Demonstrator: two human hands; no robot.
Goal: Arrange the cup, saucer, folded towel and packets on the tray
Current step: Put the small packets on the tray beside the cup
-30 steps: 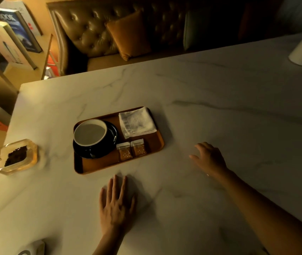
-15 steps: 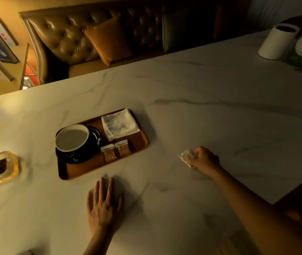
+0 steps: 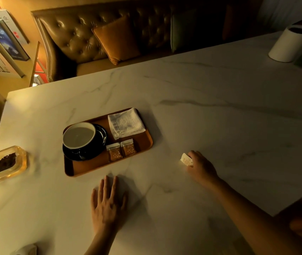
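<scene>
Centrally on the marble tabletop point(image 3: 210, 89) sits the brown tray point(image 3: 143, 147), already carrying most of the set. At its 9 o'clock side the cup point(image 3: 79, 135) stands upright on the dark saucer point(image 3: 101, 144); at 1 o'clock the folded towel point(image 3: 126, 123) lies flat, one corner reaching the tray's far rim; at 5 o'clock two packets point(image 3: 121, 149) lie side by side, touching, just beside the saucer. Off the tray at its 3 o'clock, well apart, the right hand point(image 3: 200, 167) rests on the tabletop with fingers curled around a small white packet point(image 3: 186, 160), which pokes out toward the tray. At the tray's 6 o'clock, near its front rim but not touching it, the left hand point(image 3: 108, 205) lies palm down, fingers spread, holding nothing. Farther out at 9 o'clock stands an amber glass ashtray point(image 3: 7, 163) with dark contents; at 2 o'clock, by the tabletop's far edge, a white cylinder point(image 3: 289, 46). Beyond is a tufted sofa point(image 3: 76, 34) with an orange cushion point(image 3: 118, 39).
</scene>
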